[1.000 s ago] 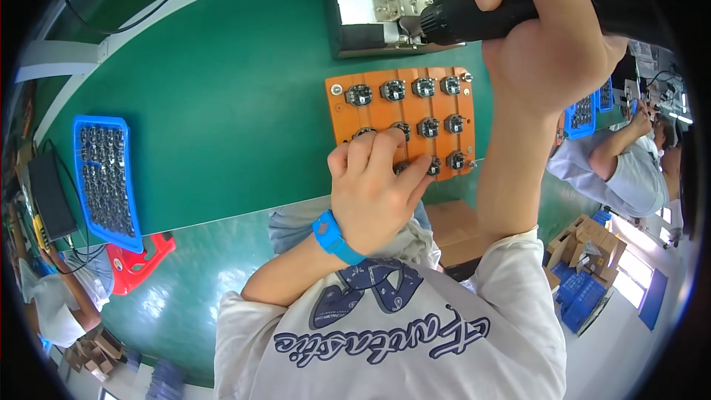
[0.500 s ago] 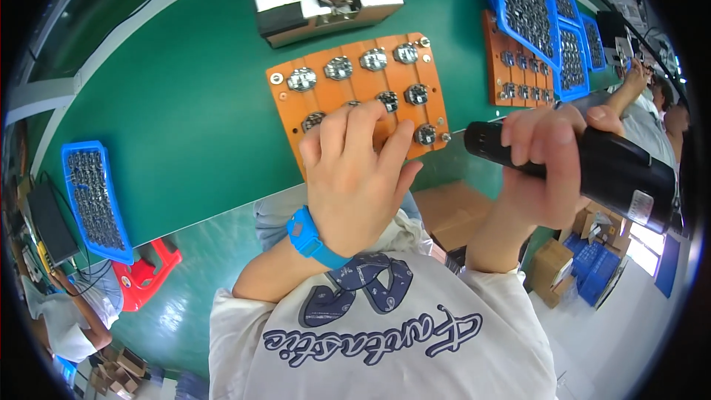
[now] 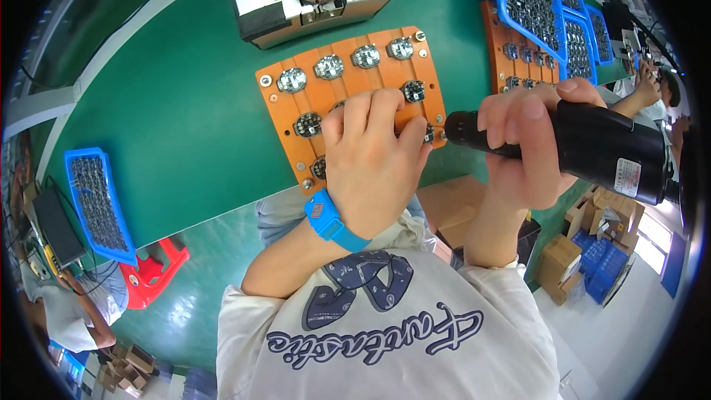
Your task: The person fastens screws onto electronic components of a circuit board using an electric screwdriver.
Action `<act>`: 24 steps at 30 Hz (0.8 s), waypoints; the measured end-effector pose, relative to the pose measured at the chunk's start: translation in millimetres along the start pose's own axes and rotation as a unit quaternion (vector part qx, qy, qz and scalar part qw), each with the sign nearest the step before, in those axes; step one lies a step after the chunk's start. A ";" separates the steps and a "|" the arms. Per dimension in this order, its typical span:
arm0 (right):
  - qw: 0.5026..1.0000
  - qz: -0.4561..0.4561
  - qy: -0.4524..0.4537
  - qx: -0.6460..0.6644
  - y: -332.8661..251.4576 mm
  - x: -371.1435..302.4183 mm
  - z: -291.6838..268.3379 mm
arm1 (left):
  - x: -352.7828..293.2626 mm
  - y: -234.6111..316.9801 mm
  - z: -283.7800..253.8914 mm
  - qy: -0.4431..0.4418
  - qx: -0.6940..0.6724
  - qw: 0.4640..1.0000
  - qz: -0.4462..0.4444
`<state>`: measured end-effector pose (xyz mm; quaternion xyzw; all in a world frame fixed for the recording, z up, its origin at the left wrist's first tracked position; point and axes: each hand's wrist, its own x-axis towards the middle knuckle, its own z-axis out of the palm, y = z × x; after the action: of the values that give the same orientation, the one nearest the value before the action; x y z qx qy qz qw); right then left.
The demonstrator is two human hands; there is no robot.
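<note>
An orange fixture plate (image 3: 342, 101) lies on the green table, its recesses holding several small round circuit boards (image 3: 329, 67). My left hand (image 3: 374, 155), a blue strap on its wrist, lies over the lower part of the plate. Its fingers are bent and apart. Index finger and thumb touch down beside a round board at the plate's right side; the palm hides some of the others. My right hand (image 3: 533, 144) is wrapped round a black electric screwdriver (image 3: 603, 150), held nearly level, its narrow end pointing left at the plate's right edge.
A metal clamp device on a block (image 3: 311, 0) stands behind the plate. Blue trays of small parts (image 3: 529, 0) are at the far right, beside a second orange plate (image 3: 502, 59). Another blue tray (image 3: 133, 248) sits at left, near a red stool (image 3: 159, 274). People work at both sides.
The screwdriver has moved left and slightly up, up to the plate's right edge. My left hand has shifted a little right over the plate, index finger and thumb closer together. The whole view has shifted slightly.
</note>
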<state>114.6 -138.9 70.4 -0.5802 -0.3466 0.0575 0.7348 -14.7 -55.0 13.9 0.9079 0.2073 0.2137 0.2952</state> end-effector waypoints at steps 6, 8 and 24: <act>1.000 0.011 0.016 -0.009 2.5 -4.8 7.6 | 0.9 -1.9 1.7 0.003 -0.013 1.000 0.002; 0.999 0.009 0.025 -0.023 2.7 -5.2 9.0 | 1.8 -1.4 1.8 0.005 -0.014 1.000 0.005; 0.999 -0.014 -0.028 0.007 -23.2 11.8 18.4 | 2.5 -6.1 2.5 0.030 -0.019 0.999 0.007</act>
<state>105.5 -125.5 97.9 -0.5681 -0.3751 0.0660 0.7295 -12.9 -50.4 8.8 0.8967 0.2055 0.2466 0.3048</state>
